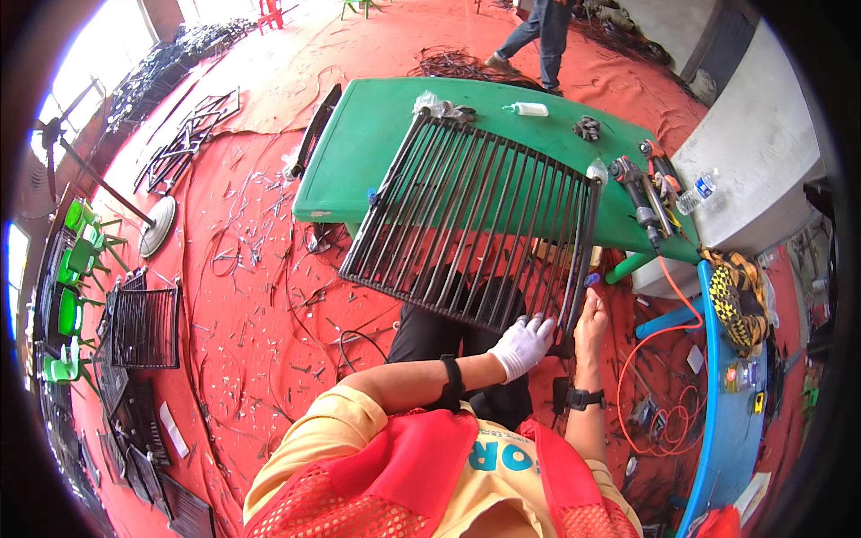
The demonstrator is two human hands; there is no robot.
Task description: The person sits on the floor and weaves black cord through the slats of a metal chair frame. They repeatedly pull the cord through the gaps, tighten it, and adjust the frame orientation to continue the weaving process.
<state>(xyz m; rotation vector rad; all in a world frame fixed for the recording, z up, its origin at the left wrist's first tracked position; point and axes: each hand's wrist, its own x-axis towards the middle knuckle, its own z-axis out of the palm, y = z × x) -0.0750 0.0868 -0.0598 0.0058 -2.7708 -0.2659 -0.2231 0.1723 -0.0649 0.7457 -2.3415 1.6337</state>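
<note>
A black slatted panel, like a woven chair part, leans from the green table down toward my lap. My left hand, in a white glove, has its fingers closed on the panel's near edge, close to the right corner. My bare right hand is raised beside the panel's right side rail, its fingers drawn together. What it holds, if anything, is hidden. A small blue piece shows just above its fingertips.
On the table lie a power drill, pliers, a white squeeze bottle and grey gloves. An orange hose hangs to the floor. A blue bench stands right; black panels and a fan stand left. Behind the table, a person walks.
</note>
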